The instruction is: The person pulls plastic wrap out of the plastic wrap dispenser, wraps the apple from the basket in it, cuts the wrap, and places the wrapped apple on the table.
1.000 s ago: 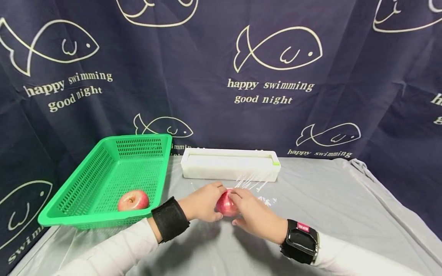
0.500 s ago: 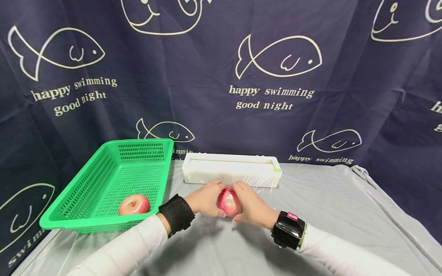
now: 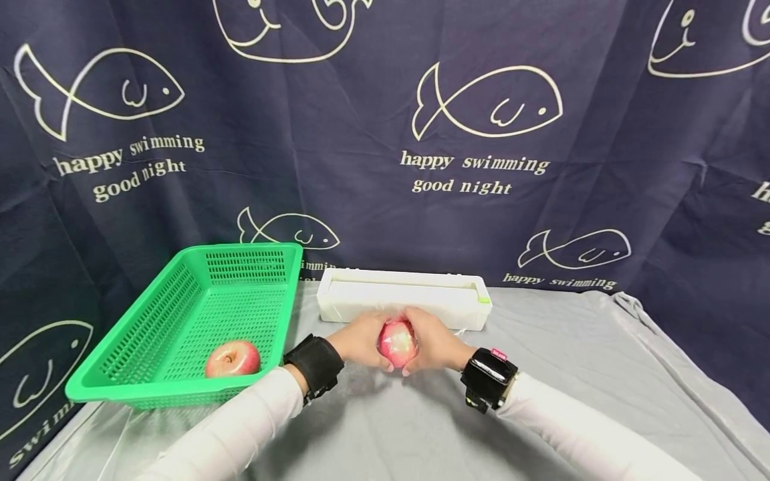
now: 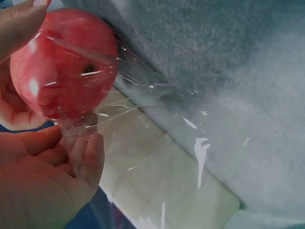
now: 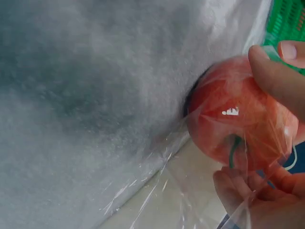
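Both hands hold one red apple (image 3: 398,344) between them in front of the white box. My left hand (image 3: 361,339) curls round its left side, and my right hand (image 3: 434,342) grips the right side. Both thumbs lie on the near side, their tips close together. Clear plastic film (image 4: 200,148) clings over the apple and spreads loosely past it in the left wrist view. On the right, film (image 5: 162,191) hangs in creases from the fruit, with the stem showing through. The far fingers are partly hidden behind the apple in the head view.
A green perforated basket (image 3: 174,389) stands at the left with another apple (image 3: 232,359) inside it. Behind the hands lies a long white box (image 3: 421,294) with a light-green piece at its right end. Grey cloth (image 3: 571,361) covers the table; a dark fish-print curtain (image 3: 361,167) hangs behind.
The hands have closed in further round the apple, and the thumb tips have drawn together. The apple has shifted slightly up toward the white box and turned. The head view has tilted upward a little.
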The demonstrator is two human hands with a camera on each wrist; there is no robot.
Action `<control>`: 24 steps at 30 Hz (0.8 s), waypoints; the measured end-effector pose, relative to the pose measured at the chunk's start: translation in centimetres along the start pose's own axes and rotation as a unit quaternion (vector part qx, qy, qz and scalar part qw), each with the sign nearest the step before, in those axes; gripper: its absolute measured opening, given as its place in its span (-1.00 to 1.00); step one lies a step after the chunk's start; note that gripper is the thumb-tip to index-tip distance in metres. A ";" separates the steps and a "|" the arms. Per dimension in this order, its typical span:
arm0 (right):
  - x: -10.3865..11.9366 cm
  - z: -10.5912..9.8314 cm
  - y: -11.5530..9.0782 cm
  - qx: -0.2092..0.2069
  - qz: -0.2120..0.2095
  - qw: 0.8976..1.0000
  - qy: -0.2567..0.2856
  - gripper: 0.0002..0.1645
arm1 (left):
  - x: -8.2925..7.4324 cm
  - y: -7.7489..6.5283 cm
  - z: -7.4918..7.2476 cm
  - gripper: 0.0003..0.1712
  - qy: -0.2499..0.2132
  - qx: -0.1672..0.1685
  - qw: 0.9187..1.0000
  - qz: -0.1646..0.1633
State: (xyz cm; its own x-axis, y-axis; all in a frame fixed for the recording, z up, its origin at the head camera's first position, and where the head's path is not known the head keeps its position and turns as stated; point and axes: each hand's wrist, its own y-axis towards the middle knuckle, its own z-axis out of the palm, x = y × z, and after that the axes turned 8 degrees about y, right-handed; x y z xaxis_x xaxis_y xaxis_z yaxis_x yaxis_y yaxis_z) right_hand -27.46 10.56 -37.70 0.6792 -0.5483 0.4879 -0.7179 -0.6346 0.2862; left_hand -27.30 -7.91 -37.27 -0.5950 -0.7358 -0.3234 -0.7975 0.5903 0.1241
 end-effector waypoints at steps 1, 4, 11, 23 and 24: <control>-0.2 -0.1 0.1 0.005 0.000 1.000 0.005 -0.08 | 0.2 0.1 0.1 -0.19 -0.010 -0.001 1.000 -0.001; -0.7 -0.4 0.4 0.019 -0.003 1.000 0.025 -0.13 | 0.6 0.3 0.3 -0.28 -0.035 -0.007 0.999 -0.017; -2.0 -1.2 1.1 0.042 0.005 0.996 0.079 -0.16 | 0.6 0.7 0.1 -0.30 -0.099 -0.015 0.993 -0.068; -2.2 -1.0 1.4 0.014 0.071 0.992 0.102 -0.19 | 2.1 1.0 0.8 -0.40 -0.113 -0.053 0.991 -0.049; -2.2 -0.9 1.3 0.009 0.073 0.992 0.105 -0.19 | 2.2 0.9 0.9 -0.39 -0.110 -0.055 0.991 -0.050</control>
State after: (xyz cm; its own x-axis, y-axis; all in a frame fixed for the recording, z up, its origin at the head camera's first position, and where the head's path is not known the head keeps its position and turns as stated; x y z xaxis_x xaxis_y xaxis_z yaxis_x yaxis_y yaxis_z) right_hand -30.03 11.43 -37.65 0.5211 -0.5104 0.6841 -0.8017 -0.5676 0.1872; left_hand -29.23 -8.68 -38.68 -0.4855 -0.6918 -0.5345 -0.8650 0.4687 0.1792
